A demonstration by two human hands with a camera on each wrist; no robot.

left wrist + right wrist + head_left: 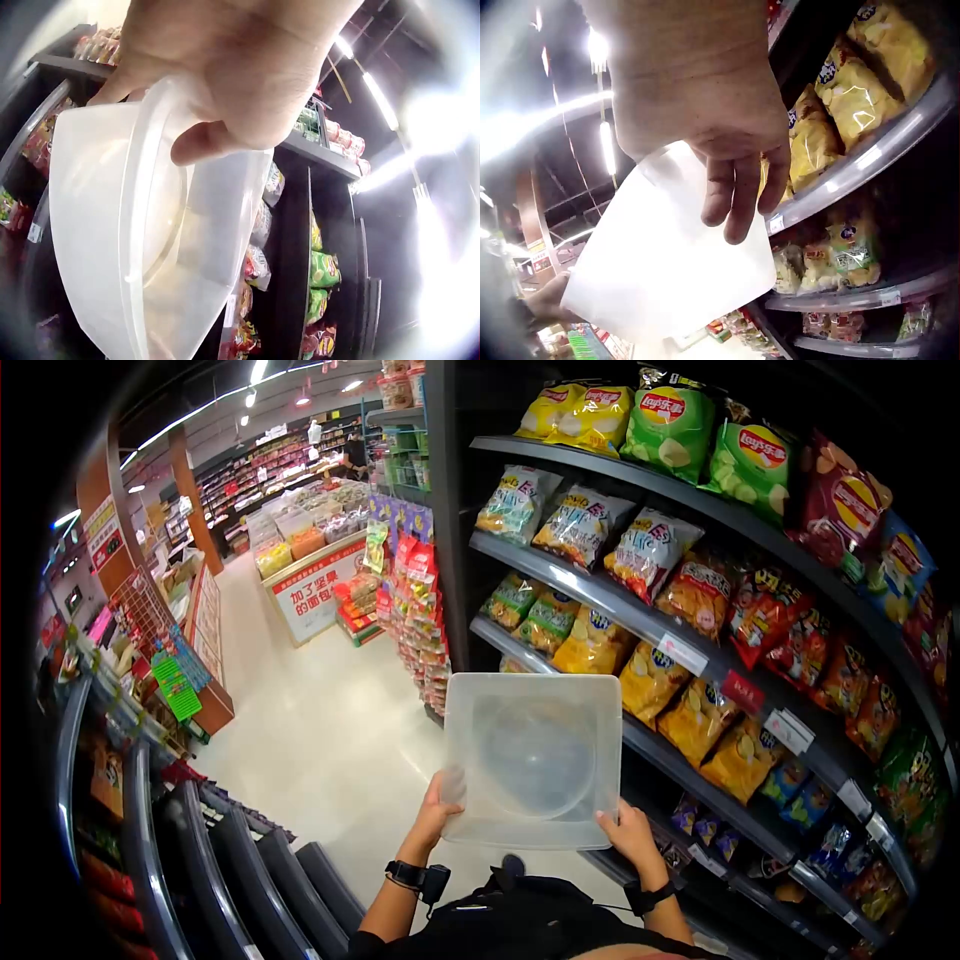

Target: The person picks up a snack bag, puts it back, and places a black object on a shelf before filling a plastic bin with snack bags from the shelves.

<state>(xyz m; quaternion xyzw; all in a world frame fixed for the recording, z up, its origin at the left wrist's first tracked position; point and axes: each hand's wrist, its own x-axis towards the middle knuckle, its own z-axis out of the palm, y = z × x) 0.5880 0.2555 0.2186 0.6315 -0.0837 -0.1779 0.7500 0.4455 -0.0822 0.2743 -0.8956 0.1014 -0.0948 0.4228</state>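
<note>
Container of translucent plastic, its open side facing up, is held above the pale floor, beside shelves of snack bags. Left hand and right hand pinch its 2 near corners, thumbs over the rim; the right fingers lie slightly spread along its outer wall.

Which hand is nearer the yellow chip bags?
The person's bare right hand, gripping the right side of the square translucent plastic tub; the left hand grips the opposite side, farther from those yellow bags.
</note>
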